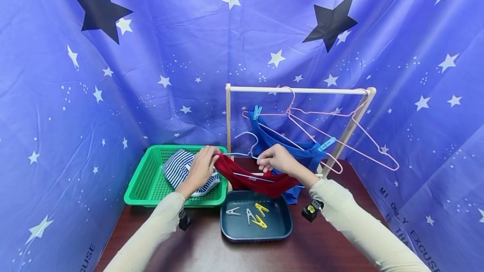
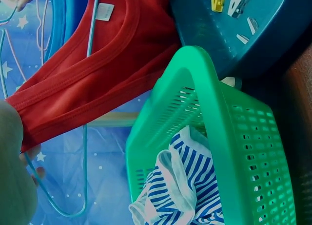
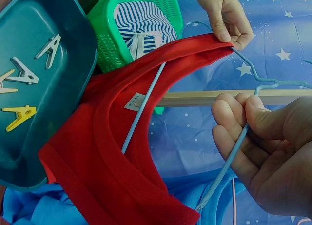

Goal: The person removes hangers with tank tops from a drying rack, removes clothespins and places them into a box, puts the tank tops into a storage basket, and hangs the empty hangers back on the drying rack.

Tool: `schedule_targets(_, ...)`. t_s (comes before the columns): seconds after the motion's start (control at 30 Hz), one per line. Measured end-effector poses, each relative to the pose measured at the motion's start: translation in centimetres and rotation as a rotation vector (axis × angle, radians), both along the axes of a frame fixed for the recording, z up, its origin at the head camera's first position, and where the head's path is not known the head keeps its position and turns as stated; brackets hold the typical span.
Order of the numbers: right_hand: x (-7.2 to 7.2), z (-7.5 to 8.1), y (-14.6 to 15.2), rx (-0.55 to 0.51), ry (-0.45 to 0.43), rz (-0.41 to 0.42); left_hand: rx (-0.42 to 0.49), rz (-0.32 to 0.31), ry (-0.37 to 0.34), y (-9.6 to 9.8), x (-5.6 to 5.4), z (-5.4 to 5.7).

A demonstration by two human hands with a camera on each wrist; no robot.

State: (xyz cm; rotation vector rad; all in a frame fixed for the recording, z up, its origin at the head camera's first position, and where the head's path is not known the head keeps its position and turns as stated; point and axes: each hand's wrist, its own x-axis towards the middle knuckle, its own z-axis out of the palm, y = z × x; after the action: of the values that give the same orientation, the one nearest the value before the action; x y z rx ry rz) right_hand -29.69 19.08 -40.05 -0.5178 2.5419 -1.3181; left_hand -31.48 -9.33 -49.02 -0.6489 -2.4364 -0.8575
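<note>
A red tank top [image 1: 245, 179] hangs between both hands, its neckline and white label [image 3: 134, 102] showing. My left hand [image 1: 203, 165] pinches one shoulder strap between thumb and fingers. Through the top runs a light blue hanger [image 3: 144, 107]; its rounded end loops out past the strap near the left hand in the left wrist view. On the other side, my right hand [image 3: 265, 147] grips the hanger's sloping arm just below the hook, thumb pressed against the fingers. The far strap lies on the hanger's lower right end.
Behind stands a wooden rack [image 1: 261, 89] with pink hangers [image 1: 291, 95] and a blue garment [image 1: 268, 135] clipped by blue clothespins [image 1: 327, 144]. Left, a green basket [image 1: 141, 179] holds striped clothing [image 1: 177, 165]. In front, a dark tray [image 1: 242, 235] contains yellow and grey clothespins [image 1: 261, 209].
</note>
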Motion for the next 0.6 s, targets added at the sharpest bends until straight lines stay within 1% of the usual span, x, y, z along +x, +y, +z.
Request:
schedule_targets(0.3,0.09,-0.19,-0.05,-0.009,0.0,0.003,0.01,0.007,-0.034,-0.06,0.08,-0.11)
schedule_targets(0.4,0.12,-0.21,-0.07,-0.013,0.01,0.011,0.023,0.0,-0.014,-0.13,0.11,-0.12)
schedule_targets(0.6,0.17,-0.23,-0.17,-0.016,0.015,0.015,0.048,-0.013,0.05,-0.37,-0.04,-0.47)
